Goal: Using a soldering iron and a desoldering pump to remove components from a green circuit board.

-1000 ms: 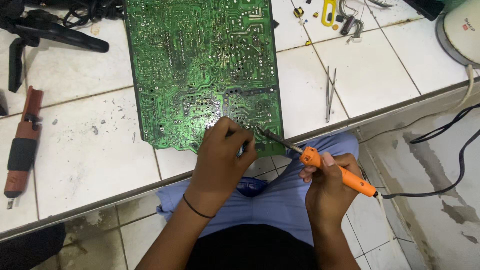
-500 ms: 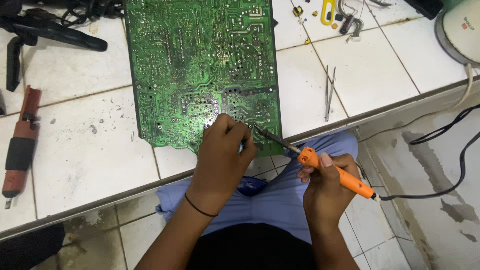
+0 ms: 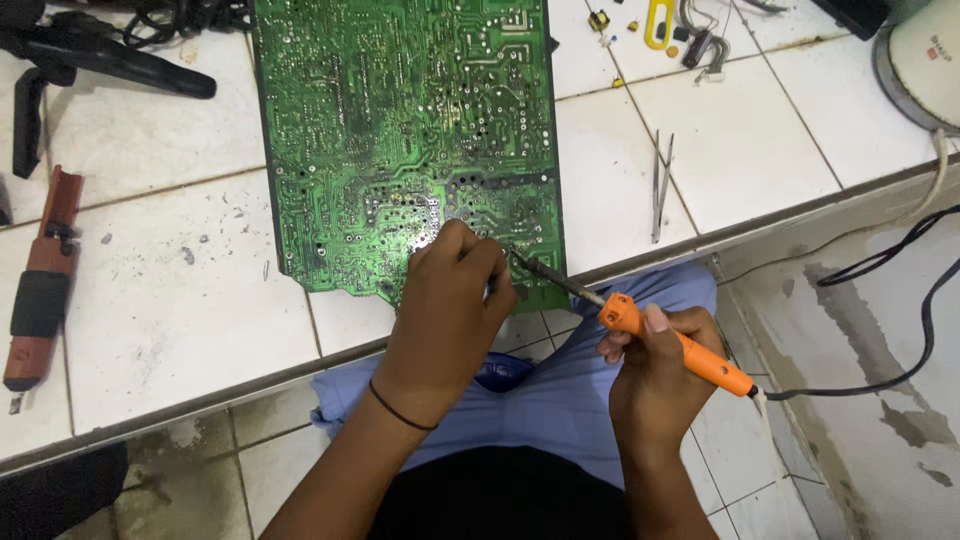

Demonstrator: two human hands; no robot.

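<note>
I see no packages, signs or screens on my view. The only label is a small dark printed mark on the white round appliance (image 3: 925,60) at the top right corner, too small to make out.

Glossy green circuit board (image 3: 400,130), orange plastic soldering iron (image 3: 690,350)
</note>
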